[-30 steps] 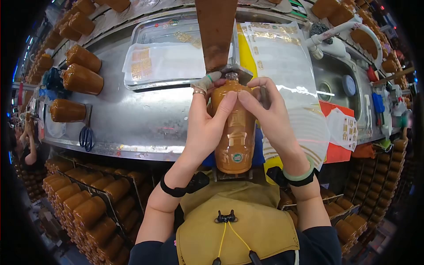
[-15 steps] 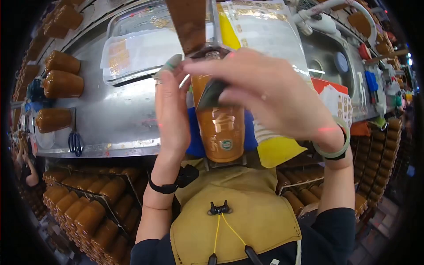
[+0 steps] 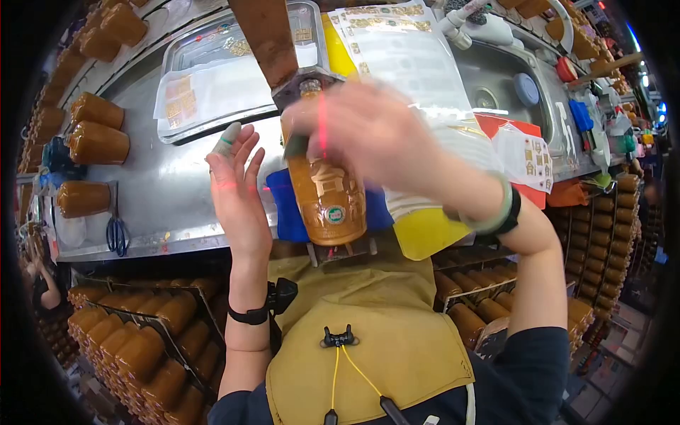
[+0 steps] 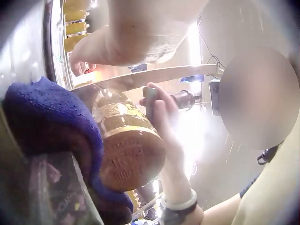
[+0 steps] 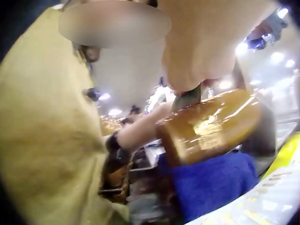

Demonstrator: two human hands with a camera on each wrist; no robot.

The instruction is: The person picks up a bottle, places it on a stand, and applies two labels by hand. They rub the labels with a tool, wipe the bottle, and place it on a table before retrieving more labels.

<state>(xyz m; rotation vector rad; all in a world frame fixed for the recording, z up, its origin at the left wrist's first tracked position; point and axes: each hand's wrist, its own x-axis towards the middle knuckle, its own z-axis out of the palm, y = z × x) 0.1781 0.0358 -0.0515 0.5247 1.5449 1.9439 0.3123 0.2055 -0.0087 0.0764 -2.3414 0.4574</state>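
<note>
A glossy brown bottle [image 3: 330, 205] with gold characters and a small green round label lies on a stand over blue cloth [image 3: 289, 212], its neck pointing away. Over its upper part the right hand [image 3: 382, 134], blurred, grips a dark green flat piece [image 3: 296, 146] against the bottle; the same piece [image 4: 150, 101] shows between the fingers in the left wrist view. Left of the bottle the left hand [image 3: 239, 198] is raised, palm up, fingers loosely spread, a pale cover on one fingertip, touching nothing. The bottle [image 5: 211, 126] also shows in the right wrist view.
A clear tray [image 3: 170, 127] with gold-lettered sheets stands at back left; a brown board [image 3: 262, 35] rises behind the bottle. Translucent sheets [image 3: 411, 71] and a sink [image 3: 489, 78] are on the right. Scissors [image 3: 117, 235] and brown bottles [image 3: 99, 144] are on the left.
The right hand has left the bottle's front and come back over it with the dark green piece. The left hand has let go and moved left. The head view has shifted.
</note>
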